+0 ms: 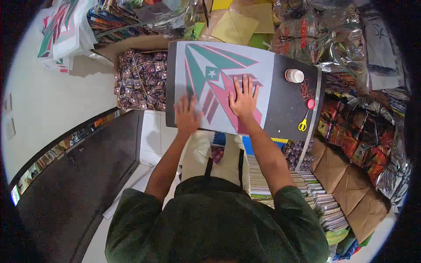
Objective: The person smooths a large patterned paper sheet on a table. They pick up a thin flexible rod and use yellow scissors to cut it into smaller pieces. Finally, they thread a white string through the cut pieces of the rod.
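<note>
A white sheet [263, 61] printed with a green and red pointed design and a small star lies flat on a dark board [287, 111]. My right hand [244, 98] rests palm down on the red part of the sheet, fingers spread. Over the sheet's near left corner, my left hand [187, 115] is stretched out, slightly blurred by motion; whether it presses on the sheet I cannot tell. Neither hand holds anything. On the board's right side are a white tub [294, 76], tangled red thread [305, 90], a red round cap [311, 104] and yellow-handled scissors [303, 124].
Left of the board stands a cardboard box [105, 51] full of small dark packets. Similar printed sheets [66, 30] hang at the upper left. Plastic-wrapped bundles [346, 35] crowd the far and right sides. Brown paper packages [351, 184] and stacked booklets [322, 201] lie at the lower right.
</note>
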### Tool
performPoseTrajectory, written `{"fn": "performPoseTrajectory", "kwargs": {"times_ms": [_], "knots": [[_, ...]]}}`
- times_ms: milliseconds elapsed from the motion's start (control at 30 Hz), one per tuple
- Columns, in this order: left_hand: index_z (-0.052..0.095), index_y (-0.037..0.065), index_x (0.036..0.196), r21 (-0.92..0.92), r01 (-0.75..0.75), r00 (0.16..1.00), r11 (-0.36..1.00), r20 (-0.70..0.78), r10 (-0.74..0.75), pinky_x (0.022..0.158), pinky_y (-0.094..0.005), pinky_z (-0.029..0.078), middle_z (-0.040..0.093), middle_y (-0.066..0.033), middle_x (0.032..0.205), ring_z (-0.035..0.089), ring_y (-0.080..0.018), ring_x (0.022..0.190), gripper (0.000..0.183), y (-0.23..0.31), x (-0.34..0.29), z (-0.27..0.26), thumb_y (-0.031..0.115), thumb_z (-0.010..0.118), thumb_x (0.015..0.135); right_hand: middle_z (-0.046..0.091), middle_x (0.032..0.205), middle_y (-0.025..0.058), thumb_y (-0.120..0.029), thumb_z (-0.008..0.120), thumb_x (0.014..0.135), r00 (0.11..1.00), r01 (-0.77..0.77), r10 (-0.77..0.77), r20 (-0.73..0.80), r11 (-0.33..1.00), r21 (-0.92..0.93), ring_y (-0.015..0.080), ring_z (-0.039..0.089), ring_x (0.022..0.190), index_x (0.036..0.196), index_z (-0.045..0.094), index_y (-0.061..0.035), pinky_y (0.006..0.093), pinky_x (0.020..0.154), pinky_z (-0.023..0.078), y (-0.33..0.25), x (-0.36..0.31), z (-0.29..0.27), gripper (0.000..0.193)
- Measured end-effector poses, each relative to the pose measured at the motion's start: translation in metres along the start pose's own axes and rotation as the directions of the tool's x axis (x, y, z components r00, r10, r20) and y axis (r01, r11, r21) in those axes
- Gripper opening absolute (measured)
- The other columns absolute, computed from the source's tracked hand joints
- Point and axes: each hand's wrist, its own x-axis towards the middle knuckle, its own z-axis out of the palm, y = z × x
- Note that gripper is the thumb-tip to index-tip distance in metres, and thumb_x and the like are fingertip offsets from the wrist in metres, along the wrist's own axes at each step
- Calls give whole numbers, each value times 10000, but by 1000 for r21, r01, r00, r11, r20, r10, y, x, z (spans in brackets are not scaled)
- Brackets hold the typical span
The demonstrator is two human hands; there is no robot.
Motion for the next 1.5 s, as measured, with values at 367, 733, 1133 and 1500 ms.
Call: {"fn": "performPoseTrajectory", "kwargs": {"times_ms": [367,733,1133,1500], "knots": [[256,91,1670,-19,-148,989,989,-35,147,1272,-632,100,219,-131,1742,171,-350,1613,910,7,106,-24,459,671,948,323,1705,118,-450,574,979,1000,0,0,11,1000,27,348,272,1579,1604,447,-286,629,1261,152,0,-1,-4,659],[261,158,1675,-54,-137,989,989,-56,134,1272,-650,86,190,-70,1755,139,-318,1621,892,5,107,-24,498,653,949,262,1724,152,-462,528,1019,961,-274,268,-67,956,-105,391,176,1602,1640,359,-166,698,1241,65,63,9,-16,708],[209,124,1686,-27,-154,988,988,-7,154,1269,-654,59,161,-98,1762,89,-332,1631,857,-2,111,-17,441,600,993,311,1711,117,-540,562,985,959,239,-258,117,959,152,363,245,1585,1634,375,-198,626,1266,150,-56,39,15,756],[272,120,1669,-59,-149,988,987,-42,147,1265,-654,93,220,-78,1748,139,-326,1621,835,-1,109,-21,509,572,994,312,1711,113,-539,577,972,997,-50,46,-62,996,-76,350,225,1593,1629,407,-229,626,1266,124,43,65,-2,746]]}}
